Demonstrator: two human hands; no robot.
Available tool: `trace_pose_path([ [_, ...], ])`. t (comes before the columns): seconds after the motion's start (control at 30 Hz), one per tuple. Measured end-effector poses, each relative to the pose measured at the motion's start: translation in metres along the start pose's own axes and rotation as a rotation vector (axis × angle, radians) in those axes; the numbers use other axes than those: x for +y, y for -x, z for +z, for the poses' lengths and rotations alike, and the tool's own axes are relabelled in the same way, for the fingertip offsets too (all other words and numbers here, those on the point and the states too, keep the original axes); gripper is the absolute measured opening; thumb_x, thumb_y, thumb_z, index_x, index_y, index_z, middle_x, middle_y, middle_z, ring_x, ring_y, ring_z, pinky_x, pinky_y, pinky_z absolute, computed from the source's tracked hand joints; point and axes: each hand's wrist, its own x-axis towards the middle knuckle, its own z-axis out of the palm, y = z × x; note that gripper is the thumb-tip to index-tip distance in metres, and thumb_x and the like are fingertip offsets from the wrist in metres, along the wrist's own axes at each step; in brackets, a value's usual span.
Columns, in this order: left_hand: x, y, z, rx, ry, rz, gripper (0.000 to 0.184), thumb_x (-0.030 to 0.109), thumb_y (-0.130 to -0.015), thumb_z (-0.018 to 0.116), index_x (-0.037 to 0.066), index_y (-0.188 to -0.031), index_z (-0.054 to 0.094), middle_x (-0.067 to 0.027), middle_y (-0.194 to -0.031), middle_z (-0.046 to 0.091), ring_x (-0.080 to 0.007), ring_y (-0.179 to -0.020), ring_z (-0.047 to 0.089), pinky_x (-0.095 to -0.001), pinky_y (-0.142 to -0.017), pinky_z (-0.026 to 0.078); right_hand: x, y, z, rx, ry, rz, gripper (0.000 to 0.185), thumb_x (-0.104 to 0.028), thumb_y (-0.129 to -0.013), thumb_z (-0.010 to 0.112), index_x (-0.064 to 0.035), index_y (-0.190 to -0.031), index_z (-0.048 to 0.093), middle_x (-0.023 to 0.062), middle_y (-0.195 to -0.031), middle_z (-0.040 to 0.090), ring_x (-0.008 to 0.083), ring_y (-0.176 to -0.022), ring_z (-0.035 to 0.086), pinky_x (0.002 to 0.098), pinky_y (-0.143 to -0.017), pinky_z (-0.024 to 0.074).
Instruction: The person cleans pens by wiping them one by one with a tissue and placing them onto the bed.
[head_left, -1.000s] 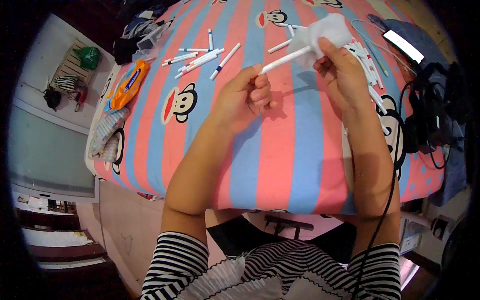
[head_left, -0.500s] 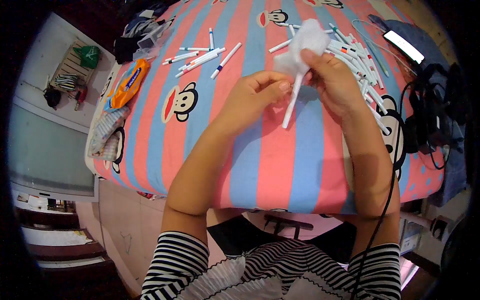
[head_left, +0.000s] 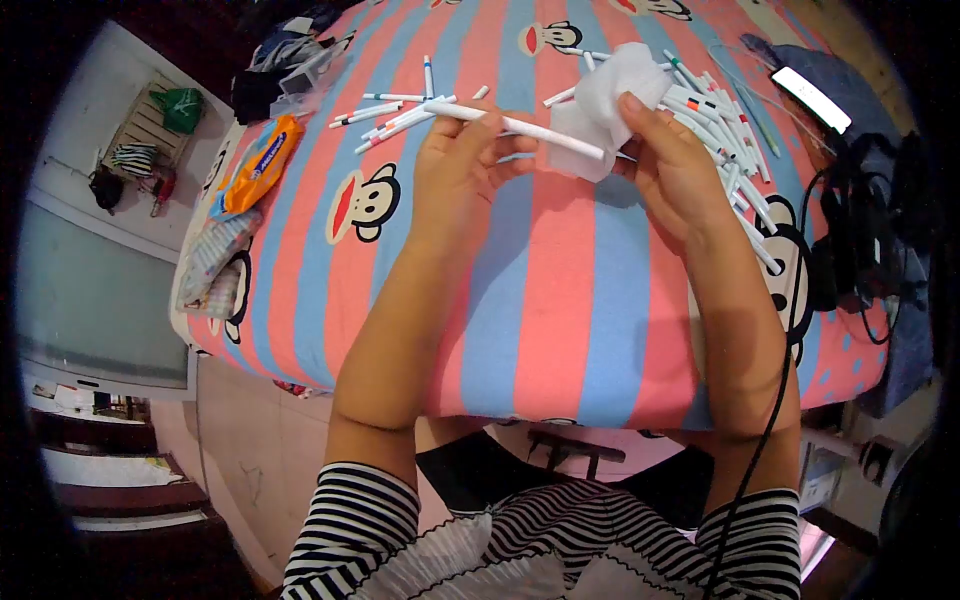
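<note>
here's the white pen (head_left: 548,135), up over the striped bed (head_left: 560,310), its long axis running crosswise and dipping toward the right, and the left hand (head_left: 463,150) has it, grip pinched between thumb and fingers near the left end, so the longer stretch points at the other hand! over there the right hand (head_left: 668,160) pinches a crumpled white cloth (head_left: 630,80), the pen's free end crossing in front of it, contact impossible to tell, with the heap of pens (head_left: 722,128) just beyond on the right.
</note>
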Motion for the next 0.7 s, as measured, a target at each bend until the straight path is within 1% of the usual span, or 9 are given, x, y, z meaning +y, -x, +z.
trace_pose_path([
  [0.1, -0.001, -0.005, -0.009, 0.015, 0.034, 0.073, 0.013, 0.014, -0.087, 0.052, 0.005, -0.097, 0.051, -0.0105, -0.090, 0.061, -0.0149, -0.075, 0.062, -0.0272, -0.063, 0.052, 0.001, -0.001, 0.001, -0.002, 0.001, -0.008, 0.029, -0.037, -0.086, 0.056, -0.0081, -0.089, 0.060, 0.0004, -0.082, 0.059, 0.0101, -0.075, 0.053, 0.0254, -0.069, 0.0417],
  [0.23, -0.002, -0.006, -0.009, -0.007, 0.011, 0.095, 0.015, 0.012, -0.086, 0.052, 0.005, -0.099, 0.052, -0.0105, -0.091, 0.060, -0.0161, -0.079, 0.061, -0.0285, -0.067, 0.051, 0.000, 0.000, 0.001, -0.029, -0.010, 0.015, 0.032, -0.039, -0.086, 0.054, -0.0080, -0.092, 0.060, 0.0009, -0.083, 0.060, 0.0104, -0.077, 0.054, 0.0254, -0.071, 0.0418],
  [0.33, -0.005, -0.004, -0.006, -0.058, -0.005, 0.084, 0.017, 0.011, -0.086, 0.053, 0.003, -0.101, 0.051, -0.0106, -0.092, 0.060, -0.0168, -0.081, 0.061, -0.0290, -0.069, 0.052, 0.005, 0.001, -0.001, -0.118, 0.195, 0.048, 0.034, -0.037, -0.085, 0.056, -0.0054, -0.096, 0.061, 0.0019, -0.085, 0.061, 0.0094, -0.077, 0.055, 0.0249, -0.073, 0.0428],
  [0.43, -0.010, -0.002, -0.006, -0.122, -0.033, 0.097, 0.019, 0.010, -0.086, 0.055, 0.002, -0.102, 0.051, -0.0110, -0.093, 0.060, -0.0160, -0.081, 0.061, -0.0284, -0.070, 0.052, 0.006, 0.007, 0.007, -0.161, 0.238, 0.055, 0.034, -0.032, -0.083, 0.060, -0.0028, -0.099, 0.061, 0.0034, -0.088, 0.062, 0.0089, -0.077, 0.056, 0.0246, -0.073, 0.0444],
  [0.53, -0.010, -0.001, -0.004, -0.145, -0.109, 0.099, 0.018, 0.011, -0.085, 0.055, 0.003, -0.102, 0.053, -0.0099, -0.094, 0.060, -0.0159, -0.081, 0.060, -0.0290, -0.070, 0.051, 0.005, 0.008, 0.008, -0.165, 0.273, 0.046, 0.032, -0.026, -0.082, 0.062, -0.0013, -0.101, 0.060, 0.0046, -0.089, 0.063, 0.0093, -0.077, 0.058, 0.0247, -0.071, 0.0464],
  [0.6, -0.008, 0.000, -0.003, -0.157, -0.167, 0.099, 0.020, 0.014, -0.086, 0.055, 0.004, -0.103, 0.052, -0.0082, -0.095, 0.060, -0.0158, -0.081, 0.059, -0.0301, -0.071, 0.050, 0.004, 0.007, 0.008, -0.111, 0.283, 0.017, 0.031, -0.025, -0.081, 0.062, -0.0011, -0.101, 0.060, 0.0045, -0.088, 0.063, 0.0095, -0.076, 0.058, 0.0242, -0.069, 0.0468],
  [0.7, -0.006, -0.002, -0.005, -0.118, -0.261, 0.036, 0.023, 0.018, -0.087, 0.053, 0.004, -0.105, 0.053, -0.0068, -0.091, 0.059, -0.0142, -0.076, 0.057, -0.0290, -0.068, 0.049, 0.000, 0.007, 0.007, -0.058, 0.279, -0.006, 0.030, -0.023, -0.081, 0.062, -0.0011, -0.102, 0.060, 0.0043, -0.087, 0.063, 0.0094, -0.075, 0.059, 0.0239, -0.067, 0.0471],
])
